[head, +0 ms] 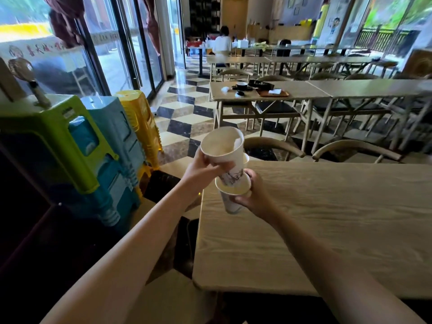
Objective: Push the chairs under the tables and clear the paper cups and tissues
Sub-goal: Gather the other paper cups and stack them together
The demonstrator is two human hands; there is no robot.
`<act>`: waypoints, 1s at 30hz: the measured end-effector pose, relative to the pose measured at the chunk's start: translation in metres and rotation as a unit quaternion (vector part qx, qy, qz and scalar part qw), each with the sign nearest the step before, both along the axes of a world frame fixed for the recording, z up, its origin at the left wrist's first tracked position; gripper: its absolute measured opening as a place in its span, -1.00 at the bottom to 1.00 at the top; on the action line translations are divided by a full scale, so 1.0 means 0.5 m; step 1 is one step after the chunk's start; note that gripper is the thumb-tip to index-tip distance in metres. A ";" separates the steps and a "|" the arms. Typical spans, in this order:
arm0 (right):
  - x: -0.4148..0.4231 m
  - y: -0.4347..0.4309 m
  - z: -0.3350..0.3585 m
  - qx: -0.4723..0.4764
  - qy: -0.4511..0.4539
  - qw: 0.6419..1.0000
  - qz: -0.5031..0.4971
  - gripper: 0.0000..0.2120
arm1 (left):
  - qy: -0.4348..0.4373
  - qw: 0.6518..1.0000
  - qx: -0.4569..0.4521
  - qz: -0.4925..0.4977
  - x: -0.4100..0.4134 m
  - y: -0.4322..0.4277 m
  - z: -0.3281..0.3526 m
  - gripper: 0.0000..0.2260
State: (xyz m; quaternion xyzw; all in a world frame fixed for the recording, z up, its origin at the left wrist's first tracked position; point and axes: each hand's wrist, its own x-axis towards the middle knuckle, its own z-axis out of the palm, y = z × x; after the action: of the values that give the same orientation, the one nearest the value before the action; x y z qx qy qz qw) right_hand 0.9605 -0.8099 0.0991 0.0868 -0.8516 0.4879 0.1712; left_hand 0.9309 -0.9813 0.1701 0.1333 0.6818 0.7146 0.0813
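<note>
My left hand [203, 168] grips a white paper cup [224, 148] near its rim, tilted with its mouth facing me and a tissue tucked inside. Its base sits in the mouth of a second paper cup [231, 197], which my right hand [253, 197] holds from the right. Both cups hang just over the left edge of the near wooden table [327, 225]. Two wooden chairs [273, 146] stand tucked at the table's far side.
Stacked green, blue and yellow plastic stools [93, 141] stand at the left by the glass doors. The table beyond [304, 90] bears a tray, a dark cup and a crumpled tissue [225, 90]. A person [222, 43] sits at the back.
</note>
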 end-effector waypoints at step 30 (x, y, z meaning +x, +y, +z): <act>-0.105 -0.080 0.006 -0.007 -0.244 0.968 0.065 -0.51 | -0.048 0.984 -0.171 0.029 -0.045 -0.115 -0.149 -0.26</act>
State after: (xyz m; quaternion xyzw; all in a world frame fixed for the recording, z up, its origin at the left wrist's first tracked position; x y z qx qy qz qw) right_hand 0.9079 -0.8499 0.1022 0.0192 -0.8567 0.5103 -0.0730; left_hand 0.9082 -1.0387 0.0955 0.0628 0.7929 0.5951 0.1146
